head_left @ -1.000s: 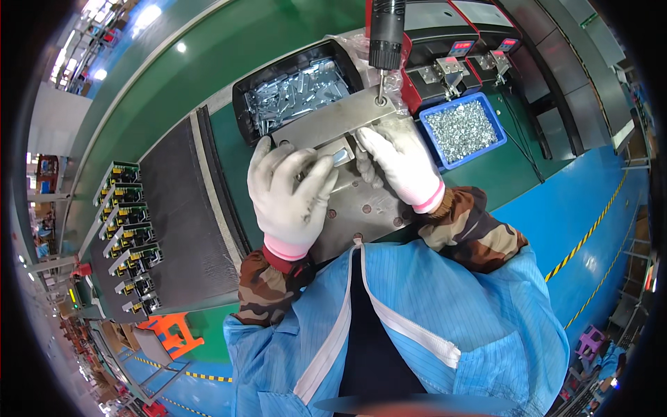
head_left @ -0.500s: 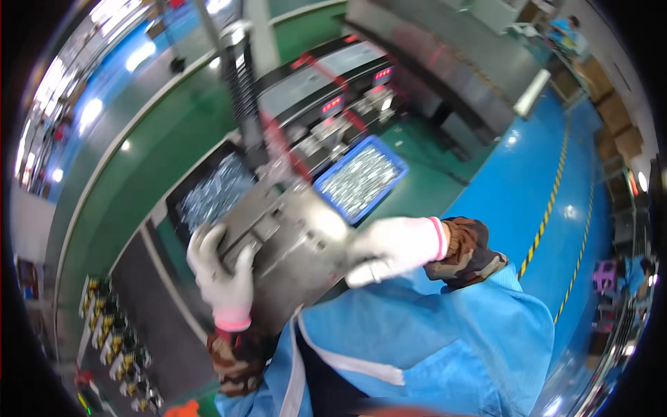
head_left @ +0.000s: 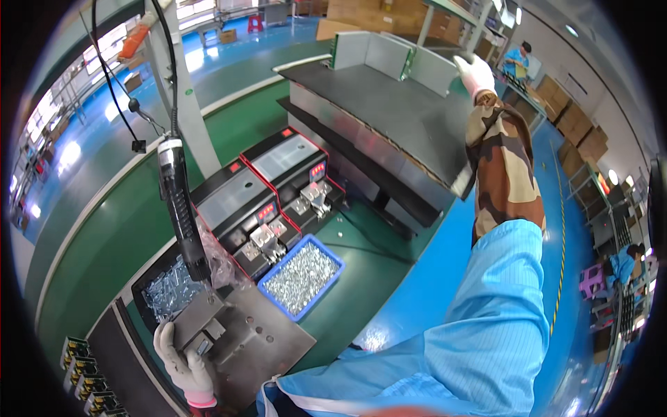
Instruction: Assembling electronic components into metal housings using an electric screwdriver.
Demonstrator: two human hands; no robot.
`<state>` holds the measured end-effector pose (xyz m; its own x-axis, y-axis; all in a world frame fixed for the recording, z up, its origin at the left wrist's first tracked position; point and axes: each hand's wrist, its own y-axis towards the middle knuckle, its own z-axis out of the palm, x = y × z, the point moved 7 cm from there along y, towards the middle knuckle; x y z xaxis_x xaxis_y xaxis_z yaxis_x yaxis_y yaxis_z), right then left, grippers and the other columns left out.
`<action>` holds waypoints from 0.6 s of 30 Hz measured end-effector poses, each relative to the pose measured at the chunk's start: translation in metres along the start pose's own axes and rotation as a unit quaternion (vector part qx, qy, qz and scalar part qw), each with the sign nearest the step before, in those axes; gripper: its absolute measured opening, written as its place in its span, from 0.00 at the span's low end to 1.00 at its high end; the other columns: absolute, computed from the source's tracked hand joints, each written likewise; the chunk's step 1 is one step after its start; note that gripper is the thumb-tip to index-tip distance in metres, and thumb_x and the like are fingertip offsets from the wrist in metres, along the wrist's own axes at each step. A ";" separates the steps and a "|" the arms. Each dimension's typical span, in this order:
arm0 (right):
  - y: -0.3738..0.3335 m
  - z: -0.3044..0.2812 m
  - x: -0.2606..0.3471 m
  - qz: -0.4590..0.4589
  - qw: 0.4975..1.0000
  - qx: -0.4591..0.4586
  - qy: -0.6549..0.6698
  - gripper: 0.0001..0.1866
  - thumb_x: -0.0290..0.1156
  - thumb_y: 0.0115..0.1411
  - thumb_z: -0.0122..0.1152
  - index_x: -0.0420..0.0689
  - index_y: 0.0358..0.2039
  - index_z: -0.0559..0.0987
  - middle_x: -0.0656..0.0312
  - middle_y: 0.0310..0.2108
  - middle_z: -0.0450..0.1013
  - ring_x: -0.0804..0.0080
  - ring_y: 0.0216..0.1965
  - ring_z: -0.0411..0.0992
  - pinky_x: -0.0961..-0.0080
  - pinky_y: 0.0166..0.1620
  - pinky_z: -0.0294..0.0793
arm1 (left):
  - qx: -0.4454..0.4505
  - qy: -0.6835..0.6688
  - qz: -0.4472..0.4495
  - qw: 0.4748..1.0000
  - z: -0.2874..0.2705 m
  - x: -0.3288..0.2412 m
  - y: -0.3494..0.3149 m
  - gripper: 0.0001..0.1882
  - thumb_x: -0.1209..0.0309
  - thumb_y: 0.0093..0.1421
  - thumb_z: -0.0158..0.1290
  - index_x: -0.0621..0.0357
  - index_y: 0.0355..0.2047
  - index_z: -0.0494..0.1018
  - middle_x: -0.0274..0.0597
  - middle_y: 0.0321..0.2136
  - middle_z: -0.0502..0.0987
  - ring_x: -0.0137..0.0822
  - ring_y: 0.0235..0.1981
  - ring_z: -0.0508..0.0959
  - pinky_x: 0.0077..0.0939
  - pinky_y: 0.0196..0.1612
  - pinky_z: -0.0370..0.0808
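My left hand (head_left: pixel 186 370), in a white glove, rests at the near left of a metal fixture (head_left: pixel 260 340). Its fingers and thumb are apart around a raised metal block (head_left: pixel 198 316), with the thumb by a small metal piece (head_left: pixel 203 346). At full reach to the far right, my gloved right hand (head_left: pixel 476 76) is beside upright grey panels (head_left: pixel 431 69) on a dark shelf (head_left: pixel 389 104). Its fingers look stretched out, and I see nothing in them. Over the fixture's far side hangs a black power screwdriver (head_left: pixel 182 215).
A blue tray of small metal parts (head_left: pixel 299 278) stands right of the fixture, a black tray of screws (head_left: pixel 170 288) left of it. Behind are two screw feeders (head_left: pixel 240 201) with red displays. Circuit boards (head_left: pixel 87 375) line the lower left. Another person (head_left: pixel 515 61) sits far off.
My right hand has gone from the fixture's right side up and away to the panels at the far right. My left hand stays at the fixture. The view has shifted.
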<state>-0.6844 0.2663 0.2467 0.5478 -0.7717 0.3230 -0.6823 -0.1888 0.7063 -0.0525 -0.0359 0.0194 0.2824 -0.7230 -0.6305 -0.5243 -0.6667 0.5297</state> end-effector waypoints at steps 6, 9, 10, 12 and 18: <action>0.038 0.062 -0.074 0.067 0.984 0.063 -0.152 0.36 0.45 0.48 0.61 0.37 0.54 0.65 0.44 0.52 0.65 0.51 0.55 0.63 0.65 0.56 0.63 | 0.021 0.003 -0.008 1.000 0.005 -0.002 0.002 0.35 0.47 0.61 0.38 0.69 0.54 0.60 0.55 0.52 0.62 0.47 0.55 0.63 0.38 0.57 0.58; 0.033 0.079 -0.059 0.052 0.982 0.060 -0.173 0.38 0.44 0.47 0.65 0.38 0.55 0.62 0.44 0.51 0.65 0.52 0.53 0.65 0.65 0.54 0.66 | 0.017 0.006 -0.012 1.000 0.000 -0.005 -0.001 0.37 0.45 0.61 0.38 0.70 0.54 0.60 0.56 0.52 0.62 0.48 0.54 0.63 0.38 0.57 0.58; 0.031 0.082 -0.053 0.047 0.982 0.061 -0.172 0.38 0.44 0.47 0.65 0.38 0.55 0.62 0.44 0.51 0.65 0.52 0.53 0.65 0.65 0.54 0.66 | 0.014 0.006 -0.016 1.000 0.000 -0.005 -0.001 0.37 0.45 0.61 0.38 0.70 0.54 0.60 0.56 0.52 0.62 0.48 0.54 0.63 0.38 0.57 0.58; 0.028 0.085 -0.048 0.042 0.975 0.090 -0.201 0.36 0.44 0.47 0.66 0.38 0.52 0.65 0.41 0.44 0.70 0.48 0.47 0.69 0.63 0.49 0.69 | 0.006 0.019 -0.021 1.000 -0.003 -0.005 -0.001 0.40 0.42 0.58 0.39 0.70 0.53 0.61 0.59 0.50 0.63 0.52 0.51 0.66 0.40 0.54 0.61; 0.022 0.064 -0.028 -0.023 0.965 0.128 -0.228 0.20 0.36 0.45 0.65 0.41 0.38 0.77 0.49 0.37 0.75 0.53 0.42 0.72 0.65 0.46 0.70 | 0.005 0.002 -0.028 1.000 0.002 -0.005 0.003 0.40 0.41 0.58 0.39 0.70 0.53 0.61 0.59 0.50 0.63 0.52 0.51 0.66 0.40 0.55 0.61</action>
<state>-0.7461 0.2452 0.2128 0.3505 -0.9348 -0.0579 -0.7913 -0.3286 0.5156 -0.0573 -0.0343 0.0233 0.3150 -0.6847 -0.6572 -0.5147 -0.7051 0.4879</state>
